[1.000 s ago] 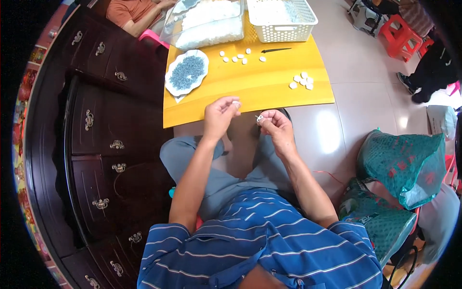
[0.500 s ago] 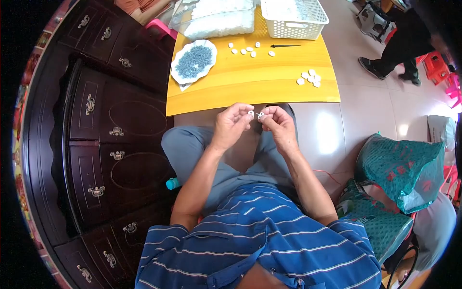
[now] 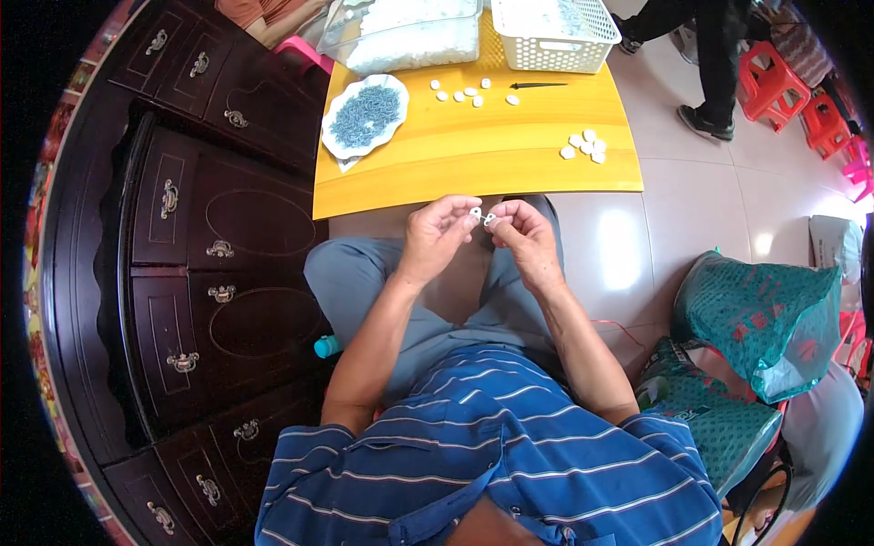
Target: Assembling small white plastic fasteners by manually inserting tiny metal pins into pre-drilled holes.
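My left hand [image 3: 439,235] pinches a small white plastic piece [image 3: 475,212] between thumb and fingertips, just off the table's near edge. Facing it, my right hand [image 3: 528,237] grips another small white piece [image 3: 490,219]; the two pieces meet or nearly meet, and their exact kind is too small to make out. On the yellow table [image 3: 437,173] stands a scalloped white dish [image 3: 330,136] heaped with small blue-grey parts [image 3: 366,116]. Loose white pieces [image 3: 470,92] are scattered at the middle, and a cluster of similar ones [image 3: 585,146] sits at the right.
A clear bin [image 3: 401,41] of white parts and a white perforated basket [image 3: 555,53] stand at the table's back, near a thin black tool [image 3: 537,85]. Dark cabinets [image 3: 209,227] line the left. Green bags [image 3: 756,318] lie right. A person's legs [image 3: 719,64] are beyond.
The white pieces in my hands have come closer together. At the upper right, the walking person has moved left, uncovering more of the red stools.
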A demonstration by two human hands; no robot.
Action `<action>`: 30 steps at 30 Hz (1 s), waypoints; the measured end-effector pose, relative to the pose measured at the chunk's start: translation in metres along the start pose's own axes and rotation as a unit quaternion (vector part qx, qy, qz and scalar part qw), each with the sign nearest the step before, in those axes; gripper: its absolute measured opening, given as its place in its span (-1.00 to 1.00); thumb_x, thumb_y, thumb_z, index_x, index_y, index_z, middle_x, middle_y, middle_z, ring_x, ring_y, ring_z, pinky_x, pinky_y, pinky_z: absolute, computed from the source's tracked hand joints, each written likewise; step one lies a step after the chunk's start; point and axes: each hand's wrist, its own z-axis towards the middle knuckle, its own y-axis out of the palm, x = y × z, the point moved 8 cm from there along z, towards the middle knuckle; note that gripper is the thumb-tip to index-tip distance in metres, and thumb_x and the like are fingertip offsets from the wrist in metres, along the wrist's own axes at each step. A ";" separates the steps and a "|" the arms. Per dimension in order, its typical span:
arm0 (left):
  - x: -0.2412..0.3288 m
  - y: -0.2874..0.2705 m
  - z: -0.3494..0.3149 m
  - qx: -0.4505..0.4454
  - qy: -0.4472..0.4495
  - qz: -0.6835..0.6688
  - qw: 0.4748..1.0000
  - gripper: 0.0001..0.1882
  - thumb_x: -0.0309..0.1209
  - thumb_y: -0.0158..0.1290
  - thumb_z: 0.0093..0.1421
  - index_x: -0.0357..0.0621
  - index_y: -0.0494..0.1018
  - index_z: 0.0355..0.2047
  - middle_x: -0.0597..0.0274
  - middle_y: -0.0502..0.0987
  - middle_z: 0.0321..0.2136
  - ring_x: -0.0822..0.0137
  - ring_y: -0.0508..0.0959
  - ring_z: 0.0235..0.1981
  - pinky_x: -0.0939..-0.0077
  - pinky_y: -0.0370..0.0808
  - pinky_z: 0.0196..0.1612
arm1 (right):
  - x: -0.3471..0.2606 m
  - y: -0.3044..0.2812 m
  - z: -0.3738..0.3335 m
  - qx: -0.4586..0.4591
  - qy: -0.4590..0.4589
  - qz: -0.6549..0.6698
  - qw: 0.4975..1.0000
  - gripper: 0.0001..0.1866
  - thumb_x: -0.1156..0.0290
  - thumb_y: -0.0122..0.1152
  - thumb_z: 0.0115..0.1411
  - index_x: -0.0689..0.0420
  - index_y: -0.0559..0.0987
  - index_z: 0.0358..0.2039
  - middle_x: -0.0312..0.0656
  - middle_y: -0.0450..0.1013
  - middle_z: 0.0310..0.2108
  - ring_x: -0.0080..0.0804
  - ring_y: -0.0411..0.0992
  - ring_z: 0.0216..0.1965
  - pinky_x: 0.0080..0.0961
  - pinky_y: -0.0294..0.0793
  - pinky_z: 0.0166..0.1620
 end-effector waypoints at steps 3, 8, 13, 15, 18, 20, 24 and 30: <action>0.003 0.002 0.000 -0.008 -0.004 0.020 1.000 -0.76 -0.57 0.15 0.29 -0.25 0.58 -0.03 0.32 0.64 -0.31 0.59 0.57 -0.39 0.67 0.55 -0.33 | 0.002 -0.001 0.001 -0.005 -0.009 -0.011 1.000 -0.93 0.53 0.25 0.28 0.14 0.58 -0.23 -0.38 0.53 -0.35 -0.69 0.40 -0.40 -0.69 0.39 -0.29; 0.012 0.007 0.000 -0.032 0.027 0.079 0.996 -0.75 -0.61 0.19 0.24 -0.26 0.60 -0.06 0.28 0.66 -0.32 0.56 0.59 -0.40 0.65 0.55 -0.33 | 0.000 0.002 0.000 -0.018 -0.016 0.001 1.000 -0.95 0.53 0.24 0.30 0.16 0.58 -0.23 -0.38 0.52 -0.36 -0.69 0.40 -0.39 -0.69 0.39 -0.29; 0.023 0.007 0.004 -0.051 0.063 0.131 0.988 -0.74 -0.57 0.17 0.26 -0.28 0.61 -0.03 0.31 0.62 -0.34 0.57 0.52 -0.45 0.67 0.49 -0.37 | -0.001 0.003 -0.001 -0.025 -0.020 -0.021 0.999 -0.95 0.51 0.24 0.33 0.18 0.58 -0.22 -0.39 0.51 -0.36 -0.70 0.41 -0.37 -0.68 0.42 -0.26; 0.026 0.008 0.006 -0.064 0.079 0.160 0.982 -0.74 -0.57 0.18 0.26 -0.29 0.61 -0.04 0.31 0.61 -0.35 0.56 0.52 -0.46 0.66 0.48 -0.38 | 0.003 0.001 0.002 -0.032 -0.018 -0.048 0.998 -0.93 0.50 0.25 0.33 0.19 0.59 -0.20 -0.38 0.53 -0.34 -0.70 0.43 -0.34 -0.68 0.45 -0.22; 0.028 0.010 0.008 -0.085 0.087 0.160 0.980 -0.75 -0.56 0.17 0.26 -0.29 0.62 -0.05 0.30 0.61 -0.37 0.55 0.52 -0.47 0.64 0.48 -0.38 | 0.009 -0.001 0.001 -0.033 0.021 -0.039 0.998 -0.91 0.49 0.26 0.33 0.19 0.61 -0.18 -0.36 0.56 -0.32 -0.68 0.47 -0.32 -0.69 0.48 -0.20; 0.028 0.011 0.009 -0.104 0.090 0.169 0.976 -0.76 -0.57 0.18 0.25 -0.29 0.63 -0.07 0.30 0.61 -0.38 0.53 0.53 -0.46 0.63 0.49 -0.37 | 0.008 0.000 0.000 -0.036 0.031 -0.041 0.998 -0.89 0.47 0.27 0.33 0.19 0.61 -0.17 -0.34 0.58 -0.31 -0.67 0.49 -0.31 -0.69 0.49 -0.19; 0.031 0.013 0.011 -0.127 0.101 0.174 0.971 -0.77 -0.57 0.18 0.24 -0.29 0.63 -0.08 0.30 0.62 -0.39 0.53 0.55 -0.44 0.62 0.49 -0.36 | 0.009 0.001 -0.001 -0.048 0.053 -0.041 0.997 -0.87 0.44 0.28 0.33 0.20 0.62 -0.16 -0.30 0.60 -0.31 -0.64 0.53 -0.30 -0.67 0.51 -0.19; 0.025 0.008 0.012 -0.108 0.054 0.149 0.982 -0.80 -0.55 0.20 0.25 -0.29 0.64 -0.12 0.28 0.63 -0.41 0.52 0.56 -0.43 0.61 0.50 -0.35 | 0.011 0.001 0.001 -0.068 0.070 -0.046 0.994 -0.86 0.44 0.29 0.33 0.22 0.62 -0.16 -0.25 0.62 -0.31 -0.59 0.55 -0.29 -0.66 0.52 -0.20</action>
